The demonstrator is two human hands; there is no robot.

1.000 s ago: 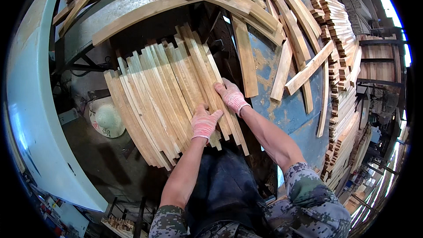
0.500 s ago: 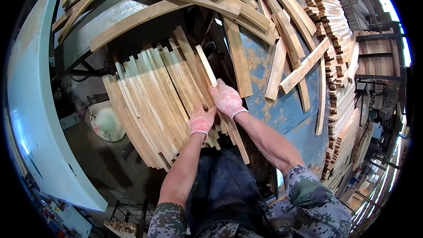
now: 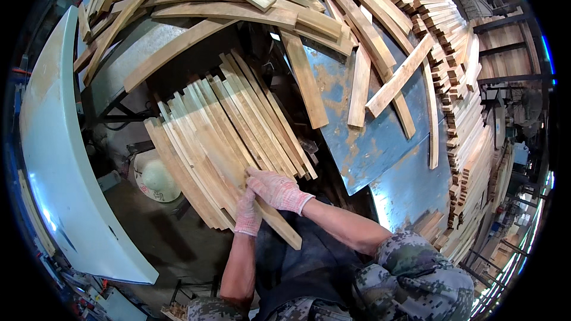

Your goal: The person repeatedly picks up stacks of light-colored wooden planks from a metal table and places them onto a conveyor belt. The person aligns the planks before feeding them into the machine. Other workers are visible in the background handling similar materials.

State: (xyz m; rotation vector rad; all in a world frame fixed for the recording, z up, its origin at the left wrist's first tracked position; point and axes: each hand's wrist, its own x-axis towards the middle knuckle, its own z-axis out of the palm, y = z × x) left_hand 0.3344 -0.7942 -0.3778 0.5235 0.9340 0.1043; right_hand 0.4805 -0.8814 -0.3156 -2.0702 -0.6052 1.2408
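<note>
Both my hands wear pinkish-white knit gloves and are together at the near side of a row of wooden strips point(image 3: 205, 122). A flat wooden board point(image 3: 281, 227) slants across the row, its near end sticking out toward my apron. My right hand point(image 3: 278, 191) lies over this board with its fingers closed round it. My left hand point(image 3: 247, 214) grips the same board from its left edge, fingers partly hidden by the right hand. The board's far part is blurred and blends into the strips beneath it.
Loose boards point(image 3: 238, 12) pile up at the far side. More boards lie on a blue sawdust-strewn metal table point(image 3: 380, 160) at right, beside tall stacks of strips point(image 3: 458, 119). A pale curved panel point(image 3: 56, 160) stands at left, near a white hard hat point(image 3: 156, 177).
My hands have moved left and nearer from the row's right side, now with a board across the strips. The view has shifted slightly.
</note>
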